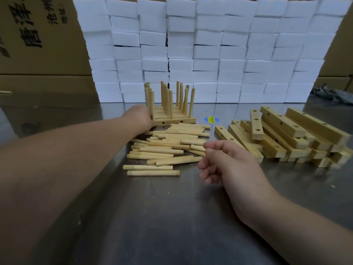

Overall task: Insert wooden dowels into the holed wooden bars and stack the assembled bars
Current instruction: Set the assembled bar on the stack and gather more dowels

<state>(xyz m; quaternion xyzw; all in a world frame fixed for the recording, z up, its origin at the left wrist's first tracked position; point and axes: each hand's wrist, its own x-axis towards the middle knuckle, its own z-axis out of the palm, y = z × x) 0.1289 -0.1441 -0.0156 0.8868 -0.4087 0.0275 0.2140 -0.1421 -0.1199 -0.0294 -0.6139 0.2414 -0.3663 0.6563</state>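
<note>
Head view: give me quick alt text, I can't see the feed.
The left hand touches the left end of the assembled bars, their dowels upright. The right hand, loosely curled, hangs beside loose dowels on the metal table; empty holed bars are piled at right.

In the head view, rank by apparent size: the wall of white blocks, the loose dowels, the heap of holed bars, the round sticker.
Largest to smallest:
wall of white blocks
heap of holed bars
pile of loose dowels, somewhat smaller than the bars
round sticker, by far the smallest
</note>
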